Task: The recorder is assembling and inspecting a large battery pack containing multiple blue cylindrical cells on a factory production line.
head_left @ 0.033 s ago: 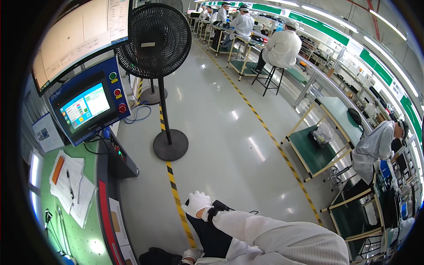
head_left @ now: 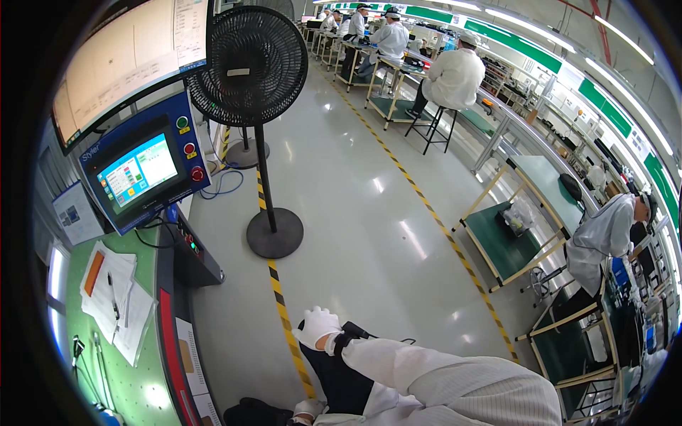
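My right hand (head_left: 318, 326), in a white glove, rests over my dark-trousered knee (head_left: 339, 376). Its fingers drape loosely across the knee, with nothing seen in them. A black band (head_left: 342, 343) circles that wrist below the white striped sleeve (head_left: 455, 376). Just beyond the wrist, a small black object with a cable (head_left: 356, 330) shows in part; its kind is unclear. At the lower edge my left hand (head_left: 310, 407), also gloved in white, lies low by my other leg (head_left: 256, 412). Its fingers are mostly hidden.
A green bench (head_left: 82, 312) at left bears papers (head_left: 117, 298) and a pen. Above it are a control panel (head_left: 138, 170) and a monitor (head_left: 131, 64). A black pedestal fan (head_left: 273, 234) stands ahead. Co-workers (head_left: 455, 74) sit along benches; a shelved table (head_left: 547, 184) stands right.
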A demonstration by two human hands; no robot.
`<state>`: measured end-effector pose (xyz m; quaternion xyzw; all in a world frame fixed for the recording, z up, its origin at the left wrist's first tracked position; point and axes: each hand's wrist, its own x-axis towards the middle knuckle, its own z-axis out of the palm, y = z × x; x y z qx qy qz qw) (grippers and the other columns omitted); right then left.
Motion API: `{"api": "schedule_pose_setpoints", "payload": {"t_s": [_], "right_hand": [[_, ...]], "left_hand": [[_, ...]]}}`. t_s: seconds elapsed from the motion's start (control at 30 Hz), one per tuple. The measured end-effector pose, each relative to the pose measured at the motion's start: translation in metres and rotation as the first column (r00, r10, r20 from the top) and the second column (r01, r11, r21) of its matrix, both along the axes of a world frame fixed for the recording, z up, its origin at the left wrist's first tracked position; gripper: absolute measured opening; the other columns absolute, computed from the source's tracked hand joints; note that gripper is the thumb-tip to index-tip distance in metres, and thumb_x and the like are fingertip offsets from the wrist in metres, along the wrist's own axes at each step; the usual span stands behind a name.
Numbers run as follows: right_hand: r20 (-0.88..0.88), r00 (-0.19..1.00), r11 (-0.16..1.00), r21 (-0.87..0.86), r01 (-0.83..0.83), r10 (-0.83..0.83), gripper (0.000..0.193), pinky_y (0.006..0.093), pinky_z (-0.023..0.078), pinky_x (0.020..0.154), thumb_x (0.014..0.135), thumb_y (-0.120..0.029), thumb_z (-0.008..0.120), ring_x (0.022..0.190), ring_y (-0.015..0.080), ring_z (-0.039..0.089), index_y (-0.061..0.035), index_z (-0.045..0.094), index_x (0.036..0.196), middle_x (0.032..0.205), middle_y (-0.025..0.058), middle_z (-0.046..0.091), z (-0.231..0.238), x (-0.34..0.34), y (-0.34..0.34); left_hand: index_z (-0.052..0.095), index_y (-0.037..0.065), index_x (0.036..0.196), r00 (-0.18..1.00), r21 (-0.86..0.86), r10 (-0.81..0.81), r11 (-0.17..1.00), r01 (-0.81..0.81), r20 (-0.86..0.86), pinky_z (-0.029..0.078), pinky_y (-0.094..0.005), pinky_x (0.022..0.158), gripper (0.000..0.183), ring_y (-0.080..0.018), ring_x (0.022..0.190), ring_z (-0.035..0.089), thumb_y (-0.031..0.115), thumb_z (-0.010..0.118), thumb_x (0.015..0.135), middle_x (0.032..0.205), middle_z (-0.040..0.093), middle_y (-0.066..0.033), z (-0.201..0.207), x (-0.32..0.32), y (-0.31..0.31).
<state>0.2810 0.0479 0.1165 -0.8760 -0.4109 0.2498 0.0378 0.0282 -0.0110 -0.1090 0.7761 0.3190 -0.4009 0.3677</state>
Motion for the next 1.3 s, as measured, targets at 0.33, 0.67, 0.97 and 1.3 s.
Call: {"api": "schedule_pose_setpoints", "payload": {"t_s": [0.33,0.67,0.97,1.3], "right_hand": [[0.034,0.999,0.999,0.038,0.013,-0.015,0.057,0.0478,0.051,0.094,0.086,-0.054,0.066,0.118,0.0351,0.061,-0.0081,0.066,0.121,0.124,0.0159,0.062,-0.005,0.004,-0.004],[0.004,1.000,0.999,0.041,0.012,-0.012,0.060,0.0481,0.052,0.094,0.087,-0.053,0.064,0.116,0.0376,0.062,-0.0048,0.065,0.122,0.125,0.0188,0.062,-0.002,0.006,-0.006],[0.025,1.000,1.000,0.015,0.009,-0.010,0.054,0.0479,0.050,0.093,0.086,-0.053,0.066,0.117,0.0335,0.061,-0.0089,0.070,0.117,0.120,0.0140,0.066,0.001,-0.001,-0.003],[0.008,1.000,1.000,0.010,0.018,-0.018,0.055,0.0476,0.051,0.093,0.086,-0.054,0.066,0.116,0.0337,0.062,-0.0083,0.070,0.118,0.121,0.0141,0.066,-0.001,0.002,-0.003]], "left_hand": [[0.076,0.015,0.109,0.994,0.098,0.049,0.993,-0.059,0.099,0.054,-0.0454,0.088,0.051,-0.0364,0.102,0.070,0.058,0.053,0.094,0.108,0.074,-0.0164,-0.024,-0.014,-0.005],[0.074,0.015,0.114,0.994,0.070,0.070,0.995,-0.076,0.081,0.052,-0.0447,0.093,0.053,-0.0369,0.109,0.067,0.058,0.050,0.094,0.114,0.072,-0.0169,-0.010,-0.010,-0.003],[0.073,0.018,0.120,0.999,0.067,0.048,0.997,-0.049,0.020,0.051,-0.0422,0.097,0.053,-0.0353,0.115,0.066,0.057,0.046,0.095,0.122,0.071,-0.0146,-0.008,-0.017,-0.002],[0.073,0.018,0.119,0.998,0.070,0.062,0.996,-0.063,0.014,0.051,-0.0449,0.097,0.055,-0.0364,0.115,0.065,0.058,0.045,0.095,0.120,0.071,-0.0150,0.006,-0.012,-0.002]]}}
